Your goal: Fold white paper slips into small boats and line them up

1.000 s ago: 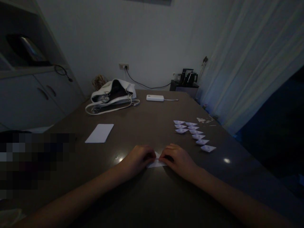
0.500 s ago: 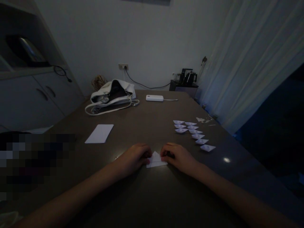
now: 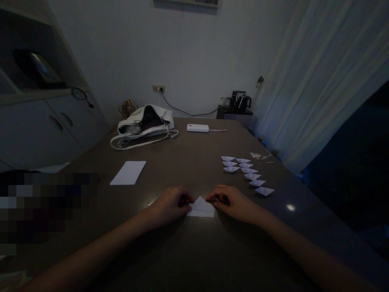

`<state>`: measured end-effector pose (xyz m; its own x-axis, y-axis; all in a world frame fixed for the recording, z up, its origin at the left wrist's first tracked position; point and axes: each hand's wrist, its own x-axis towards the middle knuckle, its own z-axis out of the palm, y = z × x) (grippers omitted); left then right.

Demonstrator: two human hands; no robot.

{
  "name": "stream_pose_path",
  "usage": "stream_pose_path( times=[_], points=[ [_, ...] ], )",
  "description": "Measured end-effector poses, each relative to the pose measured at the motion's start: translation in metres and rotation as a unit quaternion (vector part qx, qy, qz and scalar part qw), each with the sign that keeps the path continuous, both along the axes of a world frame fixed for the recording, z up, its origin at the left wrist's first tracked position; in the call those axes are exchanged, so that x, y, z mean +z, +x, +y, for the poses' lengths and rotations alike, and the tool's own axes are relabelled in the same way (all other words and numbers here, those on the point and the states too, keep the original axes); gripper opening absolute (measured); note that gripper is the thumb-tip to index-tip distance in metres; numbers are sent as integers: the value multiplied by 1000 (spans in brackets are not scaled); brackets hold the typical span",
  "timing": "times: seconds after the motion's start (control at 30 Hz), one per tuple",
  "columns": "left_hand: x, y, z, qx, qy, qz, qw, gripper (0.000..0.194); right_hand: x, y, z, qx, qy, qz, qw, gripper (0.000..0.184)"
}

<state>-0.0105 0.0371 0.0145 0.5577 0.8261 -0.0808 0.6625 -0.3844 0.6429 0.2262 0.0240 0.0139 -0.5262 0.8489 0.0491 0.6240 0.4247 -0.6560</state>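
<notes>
A small white sheet of folded paper lies in front of me, with a peak at the top and a straight band along its lower edge. My left hand pinches its left side between thumb and fingertips. On the right side, the curled fingers and thumb of my right hand close at the paper's sloping edge. Several small folded paper boats stand in two rows to the right, beyond my right hand. Beyond my left hand lies a stack of white paper.
A white handbag sits open at the table's far left. Near the far edge is a white power bank with a short cable. Paper scraps lie by the right edge. A black kettle stands behind the table.
My right fingers have shifted up from the paper's lower right side to its sloping edge, baring the lower right corner. The left hand has barely moved. The view has tilted up slightly.
</notes>
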Motion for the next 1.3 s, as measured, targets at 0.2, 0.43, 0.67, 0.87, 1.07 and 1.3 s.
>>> stream_pose_path(
  times=[0.2, 0.43, 0.67, 0.87, 1.07, 1.3],
  points=[
    [0, 3, -3, -13, 25, -18, 999, 13, -1, -10, -8, -24, 17, 1, 1000, 21],
    [3, 6, -6, -22, 26, -51, 998, 7, -4, -18, -15, -79, 1, 16, 997, 34],
    [-3, 6, -8, -35, 50, -108, 992, 7, -2, -17, -12, -59, 91, 45, 993, 8],
    [-2, 5, -11, -136, 192, -36, 971, 16, -4, -10, -11, 54, 207, -13, 977, 10],
    [3, 5, -12, -186, 184, 43, 964, 18, 0, -5, -11, 124, 163, -79, 976, 13],
    [-3, 11, -14, -157, 212, 54, 963, 18, -1, -7, -9, 98, 122, -73, 985, 15]
  ],
)
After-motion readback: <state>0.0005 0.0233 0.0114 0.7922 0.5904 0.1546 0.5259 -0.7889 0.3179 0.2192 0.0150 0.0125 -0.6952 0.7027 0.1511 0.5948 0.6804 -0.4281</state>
